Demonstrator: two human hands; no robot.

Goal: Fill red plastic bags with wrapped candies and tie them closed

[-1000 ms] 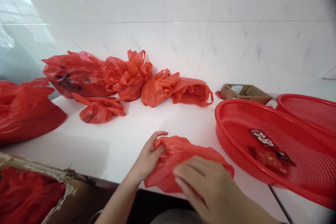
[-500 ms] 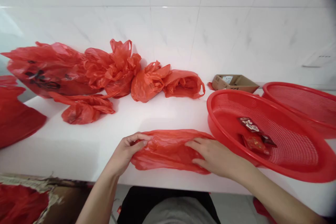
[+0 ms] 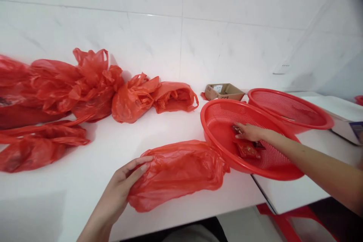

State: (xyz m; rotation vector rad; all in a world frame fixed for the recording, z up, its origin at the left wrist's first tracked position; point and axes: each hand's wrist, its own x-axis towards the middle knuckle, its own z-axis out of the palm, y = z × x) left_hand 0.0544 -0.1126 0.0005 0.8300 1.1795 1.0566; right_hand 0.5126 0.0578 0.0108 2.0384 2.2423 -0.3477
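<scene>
A red plastic bag point(image 3: 178, 170) lies on the white table with its mouth spread open towards me. My left hand point(image 3: 124, 185) pinches the bag's left rim between thumb and fingers. Over in the red mesh basket point(image 3: 218, 132), my right hand point(image 3: 248, 132) has its fingers and thumb closed around a dark snack packet point(image 3: 236, 129), which they partly cover. Just below that hand, a red shiny packet point(image 3: 248, 150) rests on the basket's bottom. Part of another dark packet shows beside it.
Several filled red plastic bags point(image 3: 133, 100) line the wall on the left. A small open cardboard box point(image 3: 224, 91) stands behind the basket. A second red mesh basket point(image 3: 289, 107) is at the back right. The table's front edge runs below the spread bag.
My right hand has left the bag and reached into the basket, onto the packets. My left hand stays on the bag's rim. The view has turned to the right.
</scene>
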